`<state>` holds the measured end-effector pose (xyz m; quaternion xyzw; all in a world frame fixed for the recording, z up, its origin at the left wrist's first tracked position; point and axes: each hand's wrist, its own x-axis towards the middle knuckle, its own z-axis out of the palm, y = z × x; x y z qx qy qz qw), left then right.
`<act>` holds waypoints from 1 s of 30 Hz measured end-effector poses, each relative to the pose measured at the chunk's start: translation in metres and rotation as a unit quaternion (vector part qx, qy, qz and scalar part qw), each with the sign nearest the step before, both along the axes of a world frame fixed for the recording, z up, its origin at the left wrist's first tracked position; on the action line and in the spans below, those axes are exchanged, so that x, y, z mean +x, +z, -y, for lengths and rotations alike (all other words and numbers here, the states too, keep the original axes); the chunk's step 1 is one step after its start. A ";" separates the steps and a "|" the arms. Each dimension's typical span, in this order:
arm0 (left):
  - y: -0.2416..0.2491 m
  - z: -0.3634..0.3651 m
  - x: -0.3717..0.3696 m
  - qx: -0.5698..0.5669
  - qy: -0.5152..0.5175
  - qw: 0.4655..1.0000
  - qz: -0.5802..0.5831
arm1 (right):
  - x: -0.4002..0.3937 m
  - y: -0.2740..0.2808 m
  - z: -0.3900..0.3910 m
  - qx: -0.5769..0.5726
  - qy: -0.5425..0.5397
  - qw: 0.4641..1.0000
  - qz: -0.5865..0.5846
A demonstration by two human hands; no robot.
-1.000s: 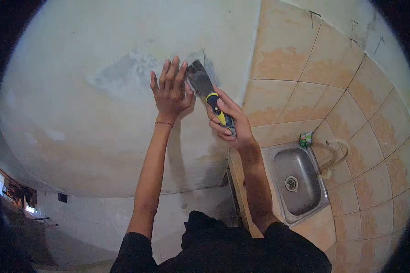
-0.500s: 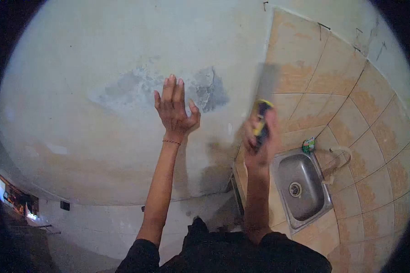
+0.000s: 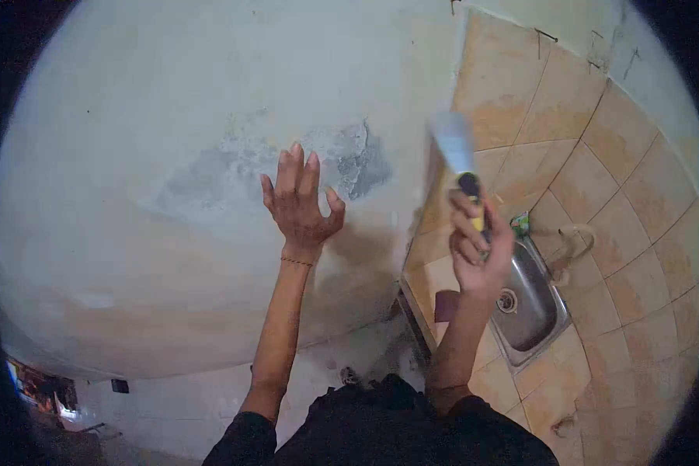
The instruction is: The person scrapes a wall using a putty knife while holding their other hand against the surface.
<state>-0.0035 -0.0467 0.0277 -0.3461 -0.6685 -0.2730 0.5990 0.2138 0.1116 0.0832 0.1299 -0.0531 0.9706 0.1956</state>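
Note:
My left hand (image 3: 299, 206) lies with fingers spread against the pale wall (image 3: 171, 93), just below a damaged patch. That patch (image 3: 198, 179) is grey and rough, and a flaking strip of paint (image 3: 356, 163) stands out near its right end. In my right hand (image 3: 478, 245) is a putty knife (image 3: 454, 144) with a black and yellow handle, its broad metal blade pointing up and slightly left. The blade is blurred by motion and appears apart from the damaged patch, in front of the wall's tiled corner. My fingers wrap the handle and hide part of it.
A steel sink (image 3: 540, 311) is set in the tiled counter (image 3: 551, 388) at right, beside a pale tap (image 3: 579, 245) and a green packet (image 3: 520, 225). A dark reddish item (image 3: 445, 305) lies on the counter. Nails (image 3: 547, 35) stick out above the tiles (image 3: 505, 70).
My right hand has moved right and a little down with the putty knife, whose blade now leans left. My left hand stays spread on the wall. The view has shifted slightly.

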 end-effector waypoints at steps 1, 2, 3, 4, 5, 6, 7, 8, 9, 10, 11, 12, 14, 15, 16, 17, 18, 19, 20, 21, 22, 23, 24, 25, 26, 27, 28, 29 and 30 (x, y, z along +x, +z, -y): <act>0.000 0.001 0.001 0.000 -0.004 1.000 0.004 | 0.004 0.000 0.004 0.027 -0.038 0.999 0.012; 0.000 0.001 0.001 0.000 -0.009 1.000 0.007 | 0.008 -0.001 0.009 0.054 -0.075 0.995 0.024; 0.000 0.001 0.001 0.001 -0.013 1.000 0.010 | 0.009 0.000 0.012 0.082 -0.112 0.990 0.036; 0.001 0.000 -0.001 0.007 -0.014 1.000 0.002 | 0.006 0.003 0.018 0.141 -0.082 0.985 0.063; 0.001 0.001 -0.004 0.012 -0.015 1.000 -0.006 | -0.001 0.007 0.029 0.198 -0.052 0.975 0.091; 0.000 -0.002 -0.003 0.015 -0.016 1.000 -0.013 | -0.003 0.007 0.033 0.252 -0.020 0.960 0.119; 0.000 -0.002 -0.001 0.019 -0.018 1.000 -0.011 | -0.006 0.004 0.034 0.305 -0.048 0.942 0.131; 0.002 -0.003 0.001 0.024 -0.019 0.999 -0.011 | -0.010 0.000 0.031 0.357 -0.075 0.920 0.141; 0.005 -0.005 0.003 0.029 -0.019 0.999 -0.013 | -0.015 -0.004 0.026 0.408 -0.102 0.895 0.150; 0.007 -0.007 0.004 0.035 -0.011 0.999 -0.017 | -0.018 -0.011 0.023 0.393 -0.210 0.879 0.169; 0.008 -0.009 0.005 0.042 -0.003 0.999 -0.021 | -0.019 -0.021 0.022 0.373 -0.313 0.853 0.185; 0.009 -0.013 0.006 0.050 0.005 0.998 -0.024 | -0.017 -0.029 0.019 0.350 -0.413 0.817 0.201; 0.012 -0.023 0.009 0.071 0.021 0.997 -0.022 | -0.010 -0.037 0.015 0.312 -0.346 0.868 0.170; 0.012 -0.028 0.010 0.081 0.031 0.996 -0.021 | -0.010 -0.042 0.017 0.279 -0.277 0.907 0.153; 0.012 -0.032 0.011 0.088 0.041 0.995 -0.019 | -0.010 -0.045 0.018 0.240 -0.204 0.939 0.136; 0.012 -0.036 0.011 0.093 0.050 0.994 -0.017 | -0.009 -0.042 0.018 0.262 -0.132 0.951 0.096; 0.011 -0.038 0.011 0.097 0.059 0.993 -0.014 | -0.011 -0.045 0.016 0.242 -0.066 0.966 0.065; 0.009 -0.039 0.010 0.097 0.062 0.993 -0.011 | -0.014 -0.052 0.014 0.219 0.001 0.975 0.034; 0.009 -0.039 0.010 0.097 0.065 0.993 -0.008 | -0.018 -0.058 0.012 0.196 0.067 0.978 0.003; 0.008 -0.038 0.011 0.098 0.071 0.993 -0.004 | -0.020 -0.062 0.011 0.160 0.120 0.980 -0.002; 0.007 -0.039 0.010 0.101 0.073 0.992 -0.004 | -0.025 -0.067 0.010 0.160 0.135 0.978 -0.014; 0.006 -0.040 0.010 0.102 0.076 0.992 -0.004 | -0.031 -0.071 0.010 0.158 0.151 0.976 -0.026; 0.004 -0.041 0.010 0.104 0.078 0.991 -0.004 | -0.034 -0.073 0.009 0.156 0.165 0.973 -0.039; 0.003 -0.040 0.010 0.105 0.080 0.991 -0.002 | -0.038 -0.073 0.008 0.141 0.192 0.970 -0.046; 0.003 -0.040 0.009 0.106 0.080 0.991 -0.001 | -0.041 -0.071 0.006 0.127 0.218 0.966 -0.054; 0.002 -0.041 0.009 0.107 0.079 0.991 0.001 | -0.042 -0.071 0.004 0.113 0.242 0.962 -0.061; 0.002 -0.041 0.009 0.109 0.081 0.991 0.002 | -0.041 -0.070 0.005 0.073 0.260 0.961 -0.055; 0.003 -0.042 0.009 0.111 0.083 0.990 0.002 | -0.039 -0.068 0.005 0.034 0.277 0.959 -0.049; 0.003 -0.042 0.009 0.113 0.085 0.990 0.003 | -0.039 -0.068 0.006 -0.006 0.293 0.955 -0.042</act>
